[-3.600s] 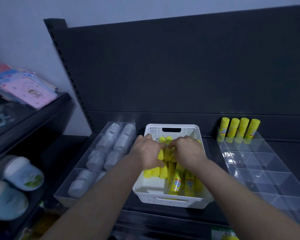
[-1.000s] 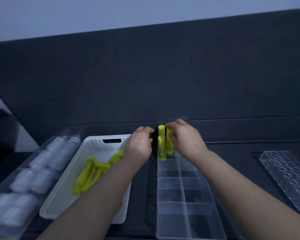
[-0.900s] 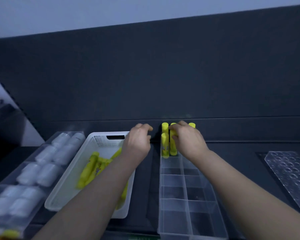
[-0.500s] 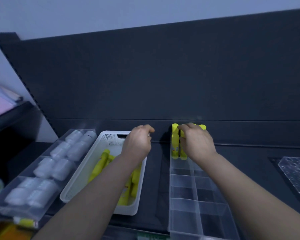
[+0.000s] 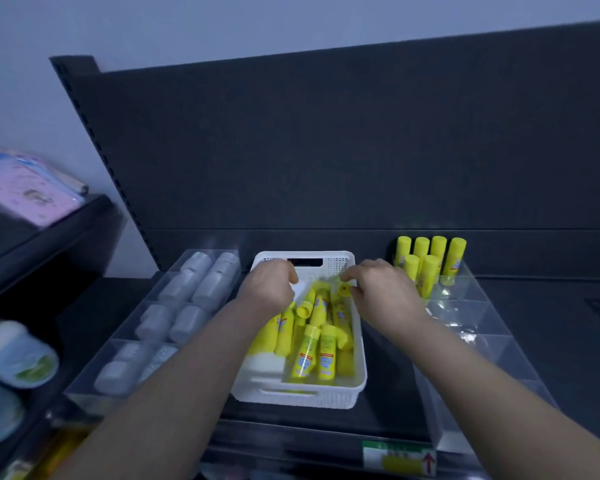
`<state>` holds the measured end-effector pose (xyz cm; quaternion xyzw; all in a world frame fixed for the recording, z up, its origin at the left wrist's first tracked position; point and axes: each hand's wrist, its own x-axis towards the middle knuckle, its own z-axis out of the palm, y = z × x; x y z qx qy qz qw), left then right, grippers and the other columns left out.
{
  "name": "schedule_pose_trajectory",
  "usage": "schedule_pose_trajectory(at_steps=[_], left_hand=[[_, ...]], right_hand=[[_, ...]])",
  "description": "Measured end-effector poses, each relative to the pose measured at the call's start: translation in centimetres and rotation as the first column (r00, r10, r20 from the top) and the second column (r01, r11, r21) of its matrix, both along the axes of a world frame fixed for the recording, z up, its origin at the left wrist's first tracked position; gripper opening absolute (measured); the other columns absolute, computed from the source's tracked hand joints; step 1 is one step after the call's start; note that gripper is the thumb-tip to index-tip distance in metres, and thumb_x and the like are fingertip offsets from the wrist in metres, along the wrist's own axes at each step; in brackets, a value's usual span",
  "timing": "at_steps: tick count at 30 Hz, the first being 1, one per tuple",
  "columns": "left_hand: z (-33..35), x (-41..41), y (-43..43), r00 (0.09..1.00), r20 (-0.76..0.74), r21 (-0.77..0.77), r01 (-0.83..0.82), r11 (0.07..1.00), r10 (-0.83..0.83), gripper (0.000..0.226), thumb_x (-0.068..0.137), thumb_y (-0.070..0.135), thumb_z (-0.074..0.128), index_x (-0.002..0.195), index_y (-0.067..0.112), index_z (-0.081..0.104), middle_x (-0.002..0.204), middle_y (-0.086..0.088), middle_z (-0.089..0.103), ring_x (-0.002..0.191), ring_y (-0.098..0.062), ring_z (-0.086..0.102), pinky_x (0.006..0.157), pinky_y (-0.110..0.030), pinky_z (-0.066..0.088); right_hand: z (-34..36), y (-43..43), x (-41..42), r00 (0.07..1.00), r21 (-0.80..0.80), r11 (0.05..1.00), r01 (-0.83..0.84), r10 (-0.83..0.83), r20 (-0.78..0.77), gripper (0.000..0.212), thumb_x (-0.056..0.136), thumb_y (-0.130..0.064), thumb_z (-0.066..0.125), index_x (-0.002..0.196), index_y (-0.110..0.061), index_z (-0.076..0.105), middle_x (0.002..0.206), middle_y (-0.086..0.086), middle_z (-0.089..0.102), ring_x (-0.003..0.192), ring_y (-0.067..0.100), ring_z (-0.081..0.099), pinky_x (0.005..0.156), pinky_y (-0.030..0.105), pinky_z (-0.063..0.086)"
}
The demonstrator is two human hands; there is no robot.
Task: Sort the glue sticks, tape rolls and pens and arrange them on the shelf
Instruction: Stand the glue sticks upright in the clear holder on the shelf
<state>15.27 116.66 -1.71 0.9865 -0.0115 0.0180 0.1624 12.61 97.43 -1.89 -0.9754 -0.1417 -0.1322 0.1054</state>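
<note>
A pale wall [image 5: 187, 22] runs behind everything. At far left, a side shelf [image 5: 66, 230] carries a pink packet [image 5: 25, 192], with round tubs [image 5: 14, 355] blurred below it. The main shelf [image 5: 551, 323] is dark, backed by a dark panel [image 5: 326, 150]. On its left part sits a clear divided tray [image 5: 146, 306] with white rolls [image 5: 187, 306] lying in pairs in its compartments. Just beside it, in the middle, stands a white basket [image 5: 326, 261] with loose yellow glue sticks [image 5: 312, 341] piled lying down inside. The left hand [image 5: 267, 289] hangs over the basket's far left corner with fingers curled down; I cannot tell whether it grips anything. The right hand [image 5: 385, 296] is over the far right corner, fingers bent, thumb close to one stick's cap; whether it pinches it is unclear. To the right, a second clear tray [image 5: 482, 323] holds standing glue sticks [image 5: 430, 258] upright in its back compartments. A green label [image 5: 399, 459] marks the shelf's front edge.
</note>
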Motion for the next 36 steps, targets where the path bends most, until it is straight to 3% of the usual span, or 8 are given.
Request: schedule_pose_trajectory(at_steps=[5,10,14,18,24,29,32,36], left_hand=[[-1.0,-0.1,-0.6,0.971,-0.054,-0.024,0.233,0.972,-0.234,0.032,0.079,0.0,0.058,0.096,0.024,0.073,0.099,0.004,0.069,0.099,-0.015,0.063,0.083,-0.028,0.052],[-1.6,-0.2,-1.5,0.866,-0.229,0.118,0.477,0.871,-0.444,0.052,0.084,-0.004,0.052,0.119,0.033,0.064,0.112,-0.002,0.046,0.105,-0.022,0.053,0.087,-0.034,0.047],[-1.9,0.0,-1.5,0.864,-0.185,0.183,0.498,0.848,-0.468,0.041,0.085,0.006,0.061,0.117,0.032,0.062,0.113,-0.003,0.04,0.101,-0.025,0.052,0.079,-0.034,0.045],[-1.8,0.4,-0.8,0.899,-0.083,0.144,0.439,0.887,-0.431,0.016,0.085,0.02,0.068,0.101,0.024,0.067,0.113,0.003,0.05,0.1,-0.019,0.054,0.079,-0.031,0.046],[-2.3,0.4,-0.6,0.954,-0.105,0.108,0.291,0.951,-0.28,0.043,0.081,0.033,0.073,0.116,0.018,0.055,0.114,-0.001,0.059,0.106,-0.024,0.056,0.08,-0.031,0.046],[-1.9,-0.1,-2.4,0.978,0.022,0.308,0.191,0.932,-0.208,0.038,0.084,0.024,0.064,0.116,0.011,0.05,0.108,-0.011,0.063,0.103,-0.03,0.058,0.074,-0.035,0.045],[-0.8,0.2,-1.5,0.987,0.143,0.092,0.059,0.994,-0.072,0.038,0.082,0.021,0.061,0.118,0.012,0.054,0.107,-0.009,0.066,0.105,-0.03,0.06,0.081,-0.035,0.046],[1.5,0.9,1.6,0.952,0.286,-0.189,-0.057,0.98,0.11,0.035,0.088,0.015,0.053,0.122,0.013,0.061,0.119,-0.012,0.061,0.111,-0.03,0.057,0.091,-0.035,0.043]], right_hand=[[-1.3,0.4,-0.4,0.997,0.03,0.998,0.049,-0.047,-0.058,0.035,0.088,-0.018,0.05,0.117,-0.032,0.064,0.115,-0.005,0.063,0.112,0.019,0.053,0.081,0.031,0.042],[-1.4,0.3,-0.9,0.995,0.083,0.993,0.088,-0.083,-0.054,0.031,0.09,-0.019,0.05,0.115,-0.028,0.066,0.112,-0.003,0.064,0.109,0.02,0.054,0.08,0.032,0.045],[-1.5,0.4,-1.4,0.995,0.102,0.991,0.089,-0.084,-0.053,0.03,0.091,-0.018,0.05,0.113,-0.027,0.067,0.112,-0.002,0.065,0.109,0.021,0.056,0.081,0.034,0.046],[-1.0,0.6,-1.6,0.995,0.086,0.993,0.08,-0.075,-0.058,0.031,0.092,-0.019,0.048,0.116,-0.026,0.066,0.114,-0.002,0.063,0.11,0.02,0.055,0.081,0.032,0.044],[-0.5,1.4,-1.5,0.995,0.073,0.994,0.078,-0.074,-0.062,0.033,0.091,-0.018,0.049,0.117,-0.03,0.064,0.115,-0.004,0.062,0.111,0.019,0.055,0.078,0.032,0.043],[-0.5,2.0,-1.3,0.997,0.055,0.997,0.054,-0.051,-0.057,0.033,0.09,-0.018,0.049,0.117,-0.031,0.064,0.113,-0.005,0.062,0.108,0.018,0.056,0.076,0.029,0.042],[-0.2,2.0,-0.9,0.997,0.053,0.997,0.062,-0.059,-0.056,0.033,0.09,-0.017,0.05,0.116,-0.03,0.064,0.113,-0.004,0.063,0.107,0.019,0.057,0.075,0.03,0.043],[0.1,3.4,0.4,0.996,0.076,0.996,0.047,-0.041,-0.079,0.033,0.091,-0.015,0.05,0.118,-0.031,0.063,0.119,-0.005,0.062,0.11,0.02,0.057,0.079,0.031,0.045]])
